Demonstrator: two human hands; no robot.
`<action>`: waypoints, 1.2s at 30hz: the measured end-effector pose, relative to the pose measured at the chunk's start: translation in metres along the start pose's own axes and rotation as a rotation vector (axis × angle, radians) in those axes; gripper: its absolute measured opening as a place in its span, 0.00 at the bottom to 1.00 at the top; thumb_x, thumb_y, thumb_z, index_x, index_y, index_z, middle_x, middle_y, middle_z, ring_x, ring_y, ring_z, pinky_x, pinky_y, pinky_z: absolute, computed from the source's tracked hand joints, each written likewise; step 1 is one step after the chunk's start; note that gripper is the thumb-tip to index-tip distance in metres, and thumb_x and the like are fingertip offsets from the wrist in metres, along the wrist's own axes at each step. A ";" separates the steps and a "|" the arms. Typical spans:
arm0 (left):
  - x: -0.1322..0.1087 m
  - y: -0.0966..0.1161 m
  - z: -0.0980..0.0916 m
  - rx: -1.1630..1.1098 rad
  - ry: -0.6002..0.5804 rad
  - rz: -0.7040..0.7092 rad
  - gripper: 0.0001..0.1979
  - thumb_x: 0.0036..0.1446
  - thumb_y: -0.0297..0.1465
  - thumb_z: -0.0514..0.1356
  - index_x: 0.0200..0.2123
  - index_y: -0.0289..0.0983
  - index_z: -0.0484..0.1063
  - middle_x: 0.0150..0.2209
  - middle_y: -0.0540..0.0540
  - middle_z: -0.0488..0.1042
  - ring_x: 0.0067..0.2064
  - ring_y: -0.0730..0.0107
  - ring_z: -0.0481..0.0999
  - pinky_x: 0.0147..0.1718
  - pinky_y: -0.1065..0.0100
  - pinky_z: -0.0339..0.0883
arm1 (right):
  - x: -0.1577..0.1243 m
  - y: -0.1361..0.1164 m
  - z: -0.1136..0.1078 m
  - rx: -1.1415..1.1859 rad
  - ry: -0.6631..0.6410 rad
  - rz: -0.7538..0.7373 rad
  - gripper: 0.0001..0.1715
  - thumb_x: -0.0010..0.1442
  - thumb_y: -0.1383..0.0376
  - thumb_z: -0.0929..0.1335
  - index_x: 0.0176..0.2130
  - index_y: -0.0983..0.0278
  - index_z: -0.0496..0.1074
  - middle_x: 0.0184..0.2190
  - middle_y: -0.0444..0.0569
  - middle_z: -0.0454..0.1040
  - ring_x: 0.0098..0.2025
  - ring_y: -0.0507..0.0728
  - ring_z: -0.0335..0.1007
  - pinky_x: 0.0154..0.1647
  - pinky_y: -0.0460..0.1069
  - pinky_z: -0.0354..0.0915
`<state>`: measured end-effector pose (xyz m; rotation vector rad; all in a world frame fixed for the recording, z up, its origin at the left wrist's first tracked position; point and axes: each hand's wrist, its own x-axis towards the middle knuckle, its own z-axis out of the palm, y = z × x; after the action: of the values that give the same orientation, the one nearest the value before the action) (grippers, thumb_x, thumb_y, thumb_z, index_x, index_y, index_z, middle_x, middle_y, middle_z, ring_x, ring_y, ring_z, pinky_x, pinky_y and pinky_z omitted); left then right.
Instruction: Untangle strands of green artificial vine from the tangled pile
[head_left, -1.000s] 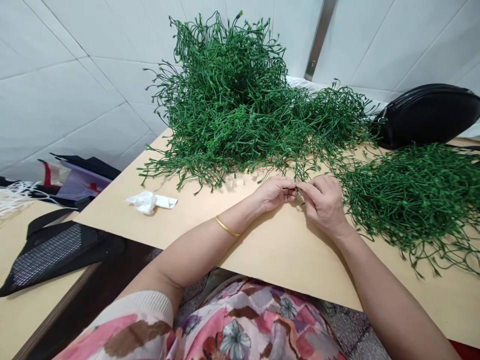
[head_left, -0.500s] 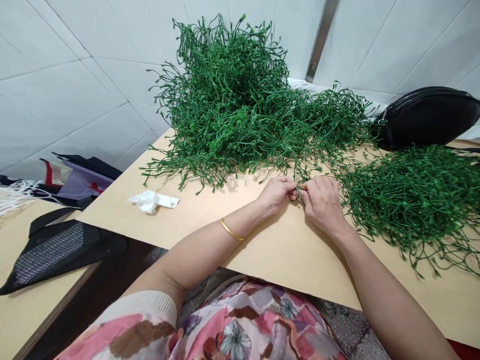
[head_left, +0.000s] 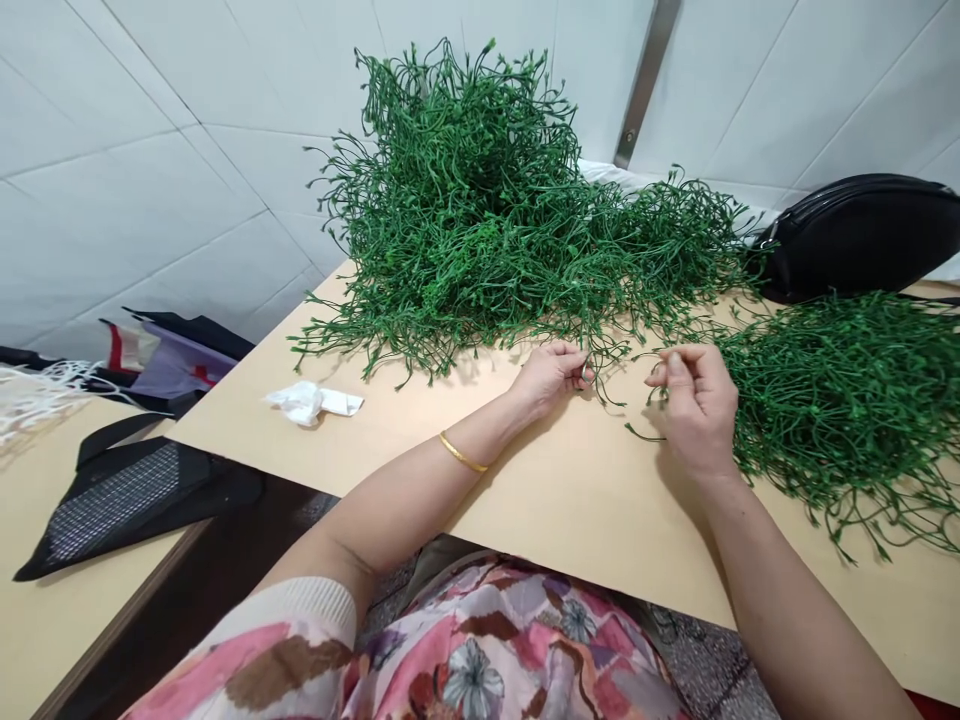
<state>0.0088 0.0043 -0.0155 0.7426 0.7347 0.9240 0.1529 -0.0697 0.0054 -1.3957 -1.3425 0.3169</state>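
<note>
A big heap of green plastic sprigs (head_left: 480, 210) covers the back of the tan table (head_left: 570, 500). A second, flatter pile of green sprigs (head_left: 840, 400) lies at the right. My left hand (head_left: 551, 375) pinches the stem of a sprig at the near edge of the big heap. My right hand (head_left: 697, 405) is closed on a thin green sprig (head_left: 646, 400) that trails down toward the table, close to the right pile. The two hands are a short way apart.
A black bag (head_left: 855, 235) stands at the back right against the white tiled wall. A crumpled white tissue (head_left: 311, 402) lies on the table at the left. A lower table (head_left: 45, 610) at the left bears a black mesh bag (head_left: 112, 500) and folded items.
My hands were together on one sprig; my right hand has pulled away to the right with a thin sprig. My left hand stayed at the heap's edge.
</note>
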 end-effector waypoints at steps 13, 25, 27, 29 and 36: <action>0.003 0.000 -0.004 -0.023 -0.099 -0.092 0.05 0.44 0.21 0.62 0.24 0.31 0.66 0.22 0.49 0.71 0.25 0.77 0.70 0.32 0.70 0.64 | -0.005 0.012 0.020 -0.373 -0.317 -0.220 0.13 0.58 0.65 0.62 0.42 0.65 0.70 0.35 0.50 0.70 0.29 0.52 0.63 0.32 0.47 0.60; 0.001 0.000 -0.003 -0.043 -0.147 -0.086 0.08 0.42 0.22 0.62 0.22 0.32 0.63 0.21 0.52 0.67 0.24 0.77 0.69 0.29 0.71 0.63 | -0.002 0.015 0.030 -0.472 -0.286 -0.263 0.08 0.57 0.65 0.62 0.35 0.65 0.68 0.33 0.50 0.66 0.33 0.54 0.63 0.32 0.47 0.58; 0.000 0.000 -0.002 -0.038 -0.145 -0.080 0.09 0.41 0.21 0.61 0.21 0.32 0.62 0.20 0.52 0.66 0.23 0.78 0.68 0.28 0.72 0.62 | -0.003 0.015 0.031 -0.501 -0.282 -0.277 0.10 0.56 0.63 0.63 0.38 0.66 0.69 0.34 0.50 0.66 0.33 0.54 0.63 0.31 0.47 0.58; 0.000 0.000 -0.001 -0.031 -0.140 -0.081 0.09 0.41 0.20 0.60 0.20 0.32 0.61 0.19 0.52 0.66 0.23 0.77 0.68 0.28 0.71 0.62 | -0.003 0.015 0.031 -0.522 -0.277 -0.291 0.10 0.57 0.63 0.63 0.38 0.66 0.69 0.34 0.51 0.66 0.33 0.54 0.63 0.31 0.47 0.58; 0.000 0.000 0.000 -0.008 -0.124 -0.076 0.07 0.44 0.20 0.59 0.22 0.32 0.63 0.20 0.51 0.67 0.23 0.76 0.69 0.30 0.69 0.63 | -0.003 0.018 0.029 -0.627 -0.248 -0.381 0.12 0.60 0.64 0.60 0.33 0.64 0.71 0.31 0.48 0.62 0.29 0.51 0.58 0.29 0.45 0.54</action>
<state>0.0084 0.0039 -0.0157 0.7535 0.6451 0.8045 0.1387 -0.0530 -0.0205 -1.5887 -1.9861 -0.2172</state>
